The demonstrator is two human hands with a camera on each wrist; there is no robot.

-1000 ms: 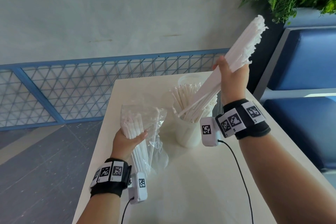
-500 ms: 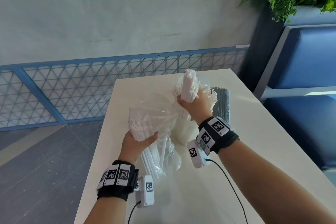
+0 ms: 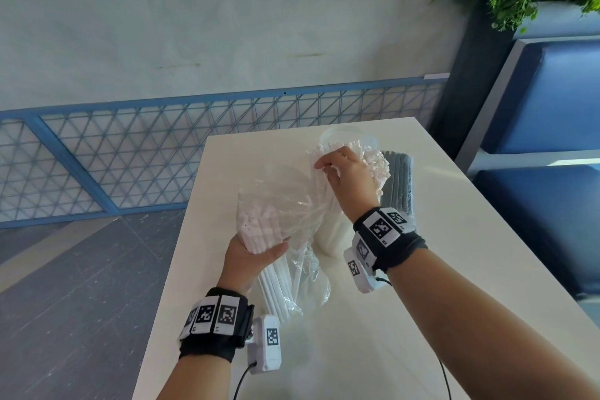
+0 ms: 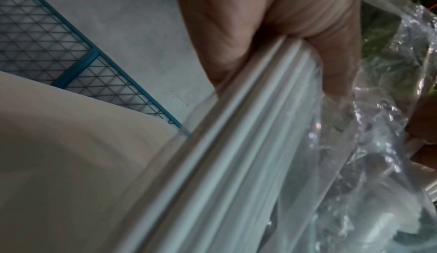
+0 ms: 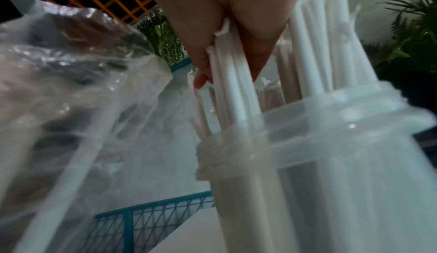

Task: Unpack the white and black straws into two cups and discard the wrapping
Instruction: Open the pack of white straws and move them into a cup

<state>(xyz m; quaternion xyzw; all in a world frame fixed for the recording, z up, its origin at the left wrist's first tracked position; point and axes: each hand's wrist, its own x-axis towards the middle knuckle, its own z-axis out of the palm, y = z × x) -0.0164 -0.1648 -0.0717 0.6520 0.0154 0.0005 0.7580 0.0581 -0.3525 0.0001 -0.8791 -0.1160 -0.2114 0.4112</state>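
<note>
Head view: the cup (image 3: 328, 237) stands on the table (image 3: 470, 263), packed with white straws (image 3: 376, 166); the right hand (image 3: 345, 180) sits on top of them, fingers curled over a few tips; just left of the cup the left hand (image 3: 251, 258) clamps the bag (image 3: 282, 201) round the remaining straws (image 3: 276, 282); right of the cup lies the black pack (image 3: 397, 185), unopened by the look of it; a second cup rim (image 3: 344, 133) shows just behind the first.

Left wrist view: the left hand (image 4: 272, 32) wraps the straws (image 4: 236, 126) through the plastic (image 4: 366, 145), thumb and fingers closed tight on them.

Right wrist view: the right hand (image 5: 224, 23) has its fingertips (image 5: 201, 81) pinched on a small cluster of straws (image 5: 231, 89) above the cup (image 5: 331, 163); whether it grips or only steadies them I cannot say for sure.

To do this well, I judge the hand should press the cluster straight down until the ends seat, then spread the tops so the next batch slides in; keep the bag tilted mouth-up so nothing spills.

Count: two hands, two cups, one bag, one black pack; the straws are too many to count.
</note>
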